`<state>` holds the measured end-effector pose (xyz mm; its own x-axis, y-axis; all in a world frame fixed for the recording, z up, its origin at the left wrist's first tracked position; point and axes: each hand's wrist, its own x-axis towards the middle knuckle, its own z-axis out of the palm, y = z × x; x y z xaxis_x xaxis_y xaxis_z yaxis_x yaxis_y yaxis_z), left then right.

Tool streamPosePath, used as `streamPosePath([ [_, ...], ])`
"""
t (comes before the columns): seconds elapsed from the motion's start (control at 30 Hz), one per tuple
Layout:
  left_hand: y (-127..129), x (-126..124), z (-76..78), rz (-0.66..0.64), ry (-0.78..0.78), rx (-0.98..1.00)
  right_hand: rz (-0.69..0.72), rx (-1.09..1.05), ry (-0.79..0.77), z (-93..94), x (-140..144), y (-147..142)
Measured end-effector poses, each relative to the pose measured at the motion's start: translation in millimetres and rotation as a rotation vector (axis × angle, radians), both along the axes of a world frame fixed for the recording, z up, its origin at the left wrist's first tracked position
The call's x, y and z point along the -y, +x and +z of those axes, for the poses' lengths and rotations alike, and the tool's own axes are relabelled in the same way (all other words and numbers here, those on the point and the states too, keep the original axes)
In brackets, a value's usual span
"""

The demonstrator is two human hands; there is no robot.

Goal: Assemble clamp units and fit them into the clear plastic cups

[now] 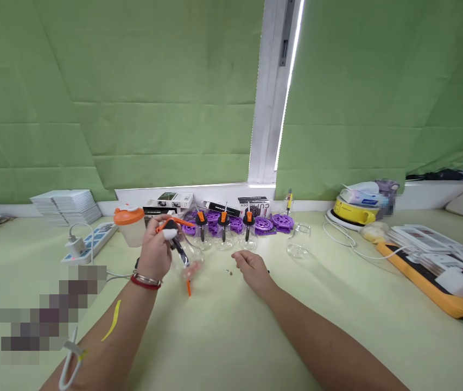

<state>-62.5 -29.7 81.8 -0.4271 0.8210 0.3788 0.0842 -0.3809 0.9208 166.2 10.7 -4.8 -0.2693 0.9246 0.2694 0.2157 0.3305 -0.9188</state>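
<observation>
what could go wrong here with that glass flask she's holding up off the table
The left hand holds the clear flask tilted in the air; it might slip and break on the table. The right hand rests near small loose bits and could knock them away.

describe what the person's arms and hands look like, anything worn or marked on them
Both forearms are bare, with no sleeves. The left hand has a red band and a thin silver bangle at the wrist. Further up the left forearm runs a yellow streak, with a white cord looped near it. The right hand wears nothing.
</observation>
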Motion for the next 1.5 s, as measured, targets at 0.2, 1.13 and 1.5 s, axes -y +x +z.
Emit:
streamPosePath([
  [0.2, 38.5, 39.0, -26.7, -0.622, -0.343, 0.377, 0.167, -0.264, -0.379, 11.9, -2.7, 7.7],
  [1.13, 36.9, 29.3, -59.3, -0.577, -0.477, 0.318, 0.213, -0.355, -0.43, 1.7, -3.9, -0.5],
  [1.5, 33.5, 27.2, -59.9, -0.572, -0.478, 0.331, 0.218, -0.287, -0.523, -1.2, -5.3, 0.9],
])
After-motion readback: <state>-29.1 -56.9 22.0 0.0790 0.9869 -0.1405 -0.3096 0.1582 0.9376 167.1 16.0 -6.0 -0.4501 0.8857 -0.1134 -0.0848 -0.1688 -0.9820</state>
